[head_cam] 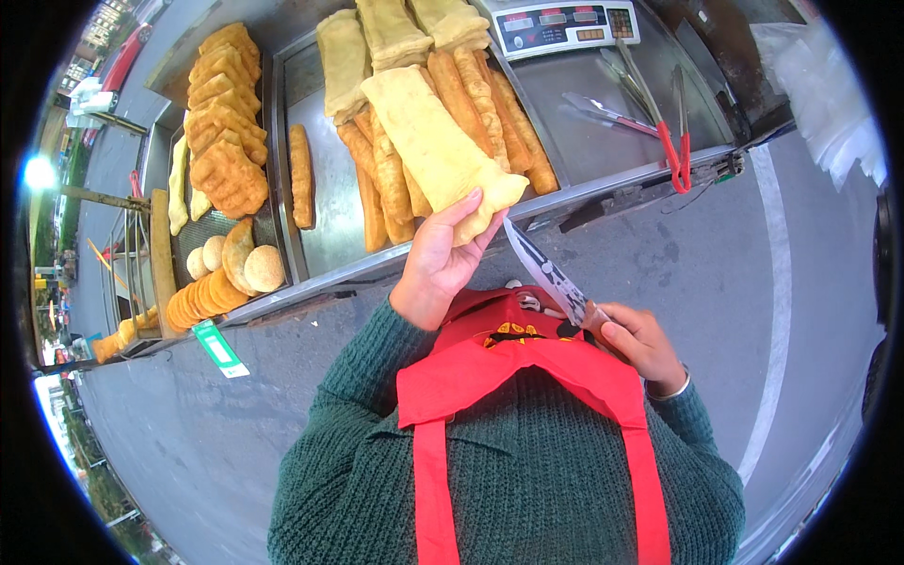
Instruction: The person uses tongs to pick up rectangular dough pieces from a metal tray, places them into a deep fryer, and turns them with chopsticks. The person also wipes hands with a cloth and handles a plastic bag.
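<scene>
In my left hand (448, 258) is the near end of a long, flat, pale yellow fried bread (438, 141), my thumb on top of it. The bread slants away over a row of browner fried dough sticks (388, 176). My right hand (639, 346) grips the wooden handle of a knife (544, 268). Its patterned blade points up and left, the tip close to the fingers of my left hand. More pale flat breads (392, 35) lie beyond the dough sticks on the metal tray (311, 254). One dough stick (301, 176) lies apart on the left.
Left, a rack holds stacked brown fried cakes (226, 169), sesame balls (264, 268) and round orange cakes (205, 300). A digital scale (565, 28) stands at the back right. Red-handled tongs (664, 134) jut over the cart's metal edge (628, 169). Plastic bags (823, 92) hang far right.
</scene>
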Demonstrator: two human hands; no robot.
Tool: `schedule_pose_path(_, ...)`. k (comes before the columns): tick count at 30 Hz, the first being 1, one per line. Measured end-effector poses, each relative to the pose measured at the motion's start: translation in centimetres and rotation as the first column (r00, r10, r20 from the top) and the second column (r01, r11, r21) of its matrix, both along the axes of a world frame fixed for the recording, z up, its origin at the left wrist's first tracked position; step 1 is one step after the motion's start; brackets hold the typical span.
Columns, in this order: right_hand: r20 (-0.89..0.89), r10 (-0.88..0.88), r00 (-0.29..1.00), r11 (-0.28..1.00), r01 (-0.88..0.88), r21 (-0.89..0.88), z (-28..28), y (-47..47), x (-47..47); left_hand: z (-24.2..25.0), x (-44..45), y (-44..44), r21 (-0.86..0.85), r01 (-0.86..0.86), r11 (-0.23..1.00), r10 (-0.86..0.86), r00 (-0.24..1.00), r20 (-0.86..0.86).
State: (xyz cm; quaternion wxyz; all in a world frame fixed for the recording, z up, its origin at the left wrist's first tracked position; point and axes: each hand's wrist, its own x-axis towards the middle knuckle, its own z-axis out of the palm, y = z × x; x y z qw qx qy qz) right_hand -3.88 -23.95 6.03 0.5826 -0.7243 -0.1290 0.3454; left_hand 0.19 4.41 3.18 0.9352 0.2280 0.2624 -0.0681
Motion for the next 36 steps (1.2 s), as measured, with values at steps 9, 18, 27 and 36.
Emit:
schedule_pose_path(9, -0.112, -0.037, 0.993, 0.999, 0.04, 0.025, -0.1, 0.2, 0.0, -0.4, -0.2, 0.0, -0.034, -0.016, 0.999, 0.015, 1.0, -0.01)
schedule_pose_path(18, -0.177, -0.069, 0.982, 0.997, 0.072, 0.011, -0.6, 0.7, 0.0, -0.5, -0.2, 0.1, 0.013, 0.038, 0.999, -0.038, 0.999, -0.011)
schedule_pose_path(27, -0.23, -0.051, 0.972, 0.997, 0.038, -0.06, 0.6, 2.1, 1.7, -1.7, -0.7, 0.0, 0.142, 0.137, 0.98, -0.138, 0.99, -0.001)
schedule_pose_path(36, -0.152, 0.034, 0.988, 0.991, -0.052, -0.12, 1.5, 4.1, 4.3, -2.1, -1.0, 0.1, 0.146, 0.171, 0.974, -0.175, 0.984, 0.019)
